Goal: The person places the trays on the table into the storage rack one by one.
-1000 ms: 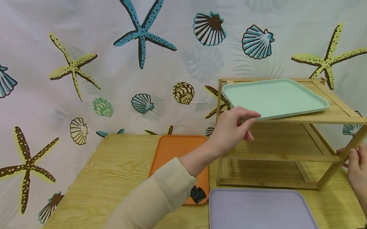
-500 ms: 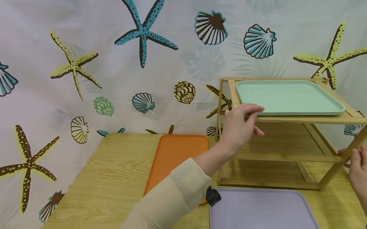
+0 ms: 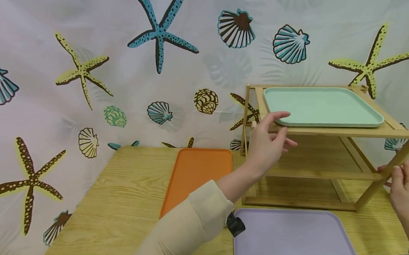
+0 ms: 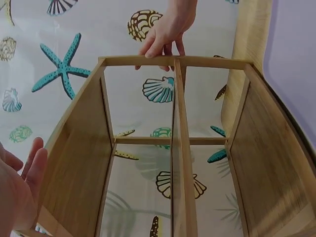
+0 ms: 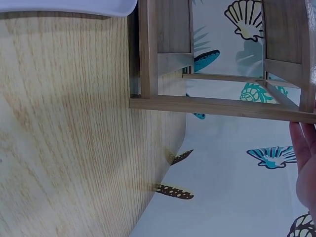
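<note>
A mint-green tray (image 3: pixel 325 106) lies flat on the top tier of a wooden shelf rack (image 3: pixel 322 175). At the tray's front left corner is my left hand (image 3: pixel 267 143), its index finger and thumb spread apart with nothing between them. In the left wrist view, that hand (image 4: pixel 19 192) shows at the left edge beside the rack. My right hand (image 3: pixel 404 189) holds the rack's right front post, its thumb in front and its fingers passing behind. The left wrist view also shows the right hand (image 4: pixel 170 29) with fingers over the post.
A lilac tray (image 3: pixel 292 238) lies on the wooden table (image 3: pixel 126 188) before the rack. Left of the rack is an orange tray (image 3: pixel 199 173), partly covered by my left sleeve. A curtain (image 3: pixel 131 86) printed with starfish and shells hangs behind.
The mint-green tray has shifted right and straightened, now flat on the top tier. My left hand moved right with it, then parted its fingers from the rim. The right hand stays on the post.
</note>
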Available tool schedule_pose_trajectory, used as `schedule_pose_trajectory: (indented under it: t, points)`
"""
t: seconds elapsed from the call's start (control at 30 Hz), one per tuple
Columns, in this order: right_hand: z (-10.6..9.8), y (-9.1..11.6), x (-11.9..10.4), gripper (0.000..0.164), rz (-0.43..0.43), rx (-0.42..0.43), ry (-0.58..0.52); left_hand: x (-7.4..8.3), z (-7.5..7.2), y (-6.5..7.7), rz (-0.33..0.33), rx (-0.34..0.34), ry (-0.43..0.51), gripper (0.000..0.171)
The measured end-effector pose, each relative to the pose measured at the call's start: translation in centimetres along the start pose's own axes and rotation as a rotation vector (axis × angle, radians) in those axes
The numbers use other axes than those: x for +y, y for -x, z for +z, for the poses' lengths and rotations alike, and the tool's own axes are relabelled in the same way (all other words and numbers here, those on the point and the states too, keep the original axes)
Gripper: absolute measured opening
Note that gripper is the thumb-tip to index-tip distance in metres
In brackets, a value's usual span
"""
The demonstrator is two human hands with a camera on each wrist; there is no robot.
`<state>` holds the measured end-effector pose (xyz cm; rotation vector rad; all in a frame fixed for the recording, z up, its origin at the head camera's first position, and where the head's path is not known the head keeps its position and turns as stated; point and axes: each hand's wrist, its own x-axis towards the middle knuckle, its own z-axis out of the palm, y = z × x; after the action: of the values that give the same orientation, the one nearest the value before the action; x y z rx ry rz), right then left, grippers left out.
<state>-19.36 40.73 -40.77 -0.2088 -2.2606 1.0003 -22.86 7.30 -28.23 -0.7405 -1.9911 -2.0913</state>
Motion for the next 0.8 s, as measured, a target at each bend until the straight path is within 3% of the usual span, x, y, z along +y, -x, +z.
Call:
schedule_pose_trajectory:
  t: [0.23,0.43,0.57,0.8]
  points:
    - [0.0,0.2,-0.1,0.039,-0.024,0.002,-0.014,-0.2,-3.1,3.7,-0.034,-0.117,0.063,0.024]
    - [-0.1,0.1,-0.2,0.039,-0.046,-0.006,-0.043,-2.6,-8.2,8.0,-0.101,-0.196,0.014,0.022]
    - [-0.1,0.0,0.0,0.041,-0.061,-0.003,-0.060,-5.7,-12.9,10.4,-0.099,-0.135,-0.015,0.022]
    - [-0.1,-0.1,0.3,0.043,-0.068,-0.002,-0.080,-9.9,-22.0,14.0,-0.135,0.097,-0.171,0.024]
